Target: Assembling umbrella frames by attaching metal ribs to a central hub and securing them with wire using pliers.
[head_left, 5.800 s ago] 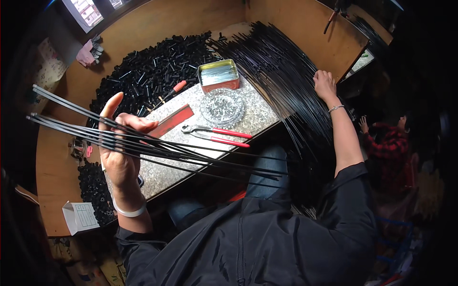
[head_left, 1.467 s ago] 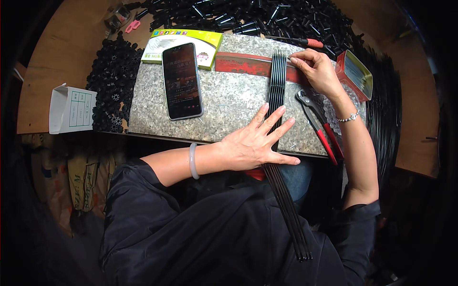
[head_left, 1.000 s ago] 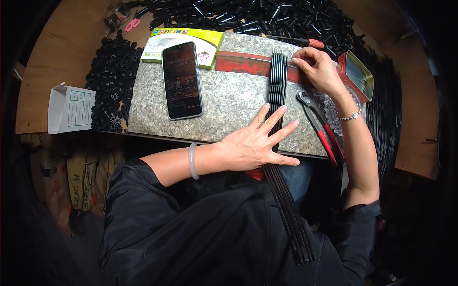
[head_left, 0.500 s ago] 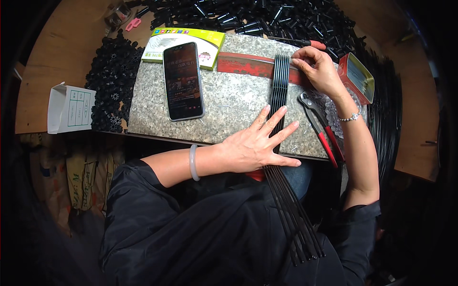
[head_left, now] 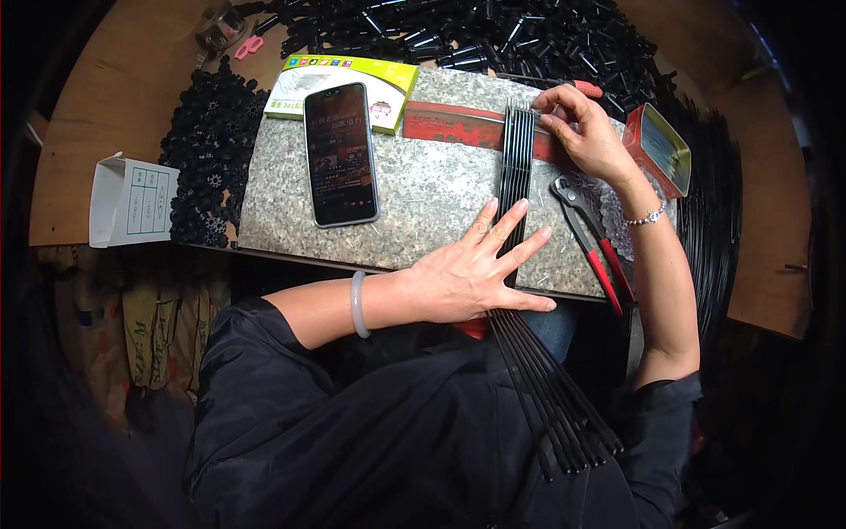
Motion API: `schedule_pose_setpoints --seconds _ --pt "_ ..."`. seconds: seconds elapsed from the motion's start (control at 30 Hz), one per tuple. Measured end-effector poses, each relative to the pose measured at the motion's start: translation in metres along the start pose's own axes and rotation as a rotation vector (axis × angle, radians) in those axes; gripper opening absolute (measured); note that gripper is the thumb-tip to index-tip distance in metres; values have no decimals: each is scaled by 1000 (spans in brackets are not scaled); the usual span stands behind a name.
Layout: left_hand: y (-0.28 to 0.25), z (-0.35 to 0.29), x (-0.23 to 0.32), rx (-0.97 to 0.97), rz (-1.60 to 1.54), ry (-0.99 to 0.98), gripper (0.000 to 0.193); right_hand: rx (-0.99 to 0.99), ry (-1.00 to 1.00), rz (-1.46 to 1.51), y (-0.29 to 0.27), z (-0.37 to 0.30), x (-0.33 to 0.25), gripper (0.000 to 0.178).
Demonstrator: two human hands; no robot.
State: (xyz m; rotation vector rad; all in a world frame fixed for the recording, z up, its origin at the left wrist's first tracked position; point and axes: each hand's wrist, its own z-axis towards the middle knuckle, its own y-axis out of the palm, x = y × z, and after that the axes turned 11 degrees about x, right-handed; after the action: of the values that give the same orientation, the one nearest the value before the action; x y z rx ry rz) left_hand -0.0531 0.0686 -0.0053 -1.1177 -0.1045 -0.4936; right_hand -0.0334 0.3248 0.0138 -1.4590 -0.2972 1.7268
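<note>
A row of thin black rods [head_left: 515, 172] lies side by side across the stone slab, running over a worn red metal bar [head_left: 454, 123]. My left hand [head_left: 471, 271] is spread flat on top of the rods, fingers apart, pressing them near the slab's front edge. Below it their lower ends fan out over my lap. At the far ends of the rods, my right hand [head_left: 583, 132] has thumb and index finger pinched together by the rightmost rod. Whatever sits between those fingertips is too small to make out.
Red-handled pliers [head_left: 592, 242] and a red tin [head_left: 659, 152] are at the right. A phone [head_left: 340, 154] leans on a green-white box [head_left: 401, 84]. Small black toothed parts [head_left: 211, 150] heap at the left, black tubes [head_left: 423, 31] at the back. A white carton [head_left: 132, 201] stands far left.
The rods' lower ends have swung a little to the right and spread wider over my lap. Both hands stay in nearly the same places.
</note>
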Motion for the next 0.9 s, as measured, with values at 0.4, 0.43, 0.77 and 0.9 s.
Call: schedule_pose_setpoints --seconds 0.4,0.43,0.77,0.9 --pt "-1 1 0 16 39 2 60 -4 -125 -89 1 0 -4 19" --pt "-1 2 0 12 38 6 60 -11 -132 -92 0 0 -3 19" --pt "3 0 0 34 2 -23 81 5 -88 -74 2 -2 -5 20" --pt "-2 1 1 5 -19 -34 83 7 -129 -52 2 0 -6 22"
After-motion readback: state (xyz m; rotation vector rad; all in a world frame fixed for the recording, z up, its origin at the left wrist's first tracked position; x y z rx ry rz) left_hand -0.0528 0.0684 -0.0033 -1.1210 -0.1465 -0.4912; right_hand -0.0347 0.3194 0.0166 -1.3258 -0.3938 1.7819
